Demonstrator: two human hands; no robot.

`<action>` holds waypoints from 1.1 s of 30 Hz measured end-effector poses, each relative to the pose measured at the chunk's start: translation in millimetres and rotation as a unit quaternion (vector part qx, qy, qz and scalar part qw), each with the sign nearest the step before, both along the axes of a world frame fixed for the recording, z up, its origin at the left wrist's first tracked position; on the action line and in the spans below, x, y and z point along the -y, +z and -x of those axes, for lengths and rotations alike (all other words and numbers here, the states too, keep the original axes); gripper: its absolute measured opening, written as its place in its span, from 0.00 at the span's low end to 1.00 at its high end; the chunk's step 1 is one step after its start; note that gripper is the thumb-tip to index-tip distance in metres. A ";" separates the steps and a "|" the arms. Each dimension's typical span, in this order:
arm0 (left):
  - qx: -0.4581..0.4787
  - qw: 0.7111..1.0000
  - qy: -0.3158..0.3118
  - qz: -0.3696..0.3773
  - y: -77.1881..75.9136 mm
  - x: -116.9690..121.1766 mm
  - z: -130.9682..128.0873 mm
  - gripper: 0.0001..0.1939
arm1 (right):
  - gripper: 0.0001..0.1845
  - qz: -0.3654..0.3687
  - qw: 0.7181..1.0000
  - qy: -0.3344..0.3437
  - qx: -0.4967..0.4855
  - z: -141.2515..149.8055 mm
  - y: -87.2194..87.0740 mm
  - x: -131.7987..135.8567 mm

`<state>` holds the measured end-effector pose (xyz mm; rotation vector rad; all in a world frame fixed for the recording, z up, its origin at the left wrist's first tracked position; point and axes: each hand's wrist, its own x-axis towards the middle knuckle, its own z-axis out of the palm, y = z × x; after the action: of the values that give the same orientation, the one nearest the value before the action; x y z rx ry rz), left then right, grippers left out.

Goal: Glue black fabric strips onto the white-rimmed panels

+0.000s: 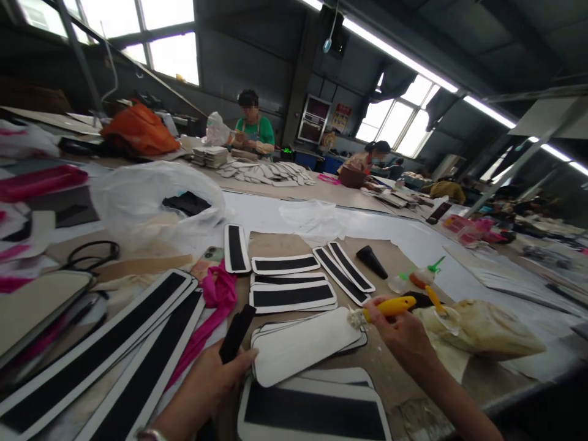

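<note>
My right hand point(407, 337) is closed around a yellow-handled brush point(389, 307), its pale bristles touching the right end of a plain white rounded panel point(305, 348). That panel tops a small stack of similar pieces. Black fabric strips point(237, 332) are gripped in my left hand point(211, 376), whose thumb presses the panel's left edge. Just in front lies a wider white panel with a black centre band point(312, 410). Behind the stack are several smaller white panels with black bands point(291, 296).
Long banded panels point(151, 361) and a pink cloth strip point(215, 291) lie to the left. A glue-stained container point(487, 331) and small bottles point(425, 277) stand at the right. Behind are a clear plastic bag point(133, 196), a black cone-shaped piece point(372, 262) and a seated co-worker point(257, 128).
</note>
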<state>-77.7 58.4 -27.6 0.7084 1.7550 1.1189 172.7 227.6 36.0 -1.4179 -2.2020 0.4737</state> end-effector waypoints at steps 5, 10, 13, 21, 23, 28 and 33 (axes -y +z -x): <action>0.132 0.986 -0.099 -0.025 41.3 13.4 -1.9 0.19 | 0.22 0.119 0.981 0.128 -0.086 33.2 11.3 24.9; 0.278 0.949 -0.142 -0.052 52.6 16.5 -21.9 0.17 | 0.20 0.322 0.896 0.238 -0.193 83.4 7.6 72.1; 0.299 0.941 -0.153 -0.045 47.3 15.6 -32.6 0.19 | 0.18 0.416 0.851 0.222 -0.231 100.3 -3.1 87.6; 0.362 0.926 -0.076 -0.071 41.5 21.2 -45.4 0.25 | 0.18 0.371 0.882 0.225 -0.187 92.7 -8.3 86.0; 0.363 0.927 -0.056 -0.075 40.2 21.6 -46.7 0.26 | 0.19 0.328 0.906 0.202 -0.175 89.4 -8.9 81.9; 0.344 0.936 -0.042 -0.056 31.6 18.6 -53.8 0.27 | 0.20 0.373 0.894 0.079 -0.237 85.0 -9.9 78.5; 0.333 0.937 -0.081 -0.068 23.1 18.7 -61.5 0.23 | 0.19 0.490 0.781 0.064 -0.380 85.6 2.4 81.7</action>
<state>-16.2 39.8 -4.4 0.4637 1.0345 1.1934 87.0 145.8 38.4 -1.1125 -1.3393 2.0429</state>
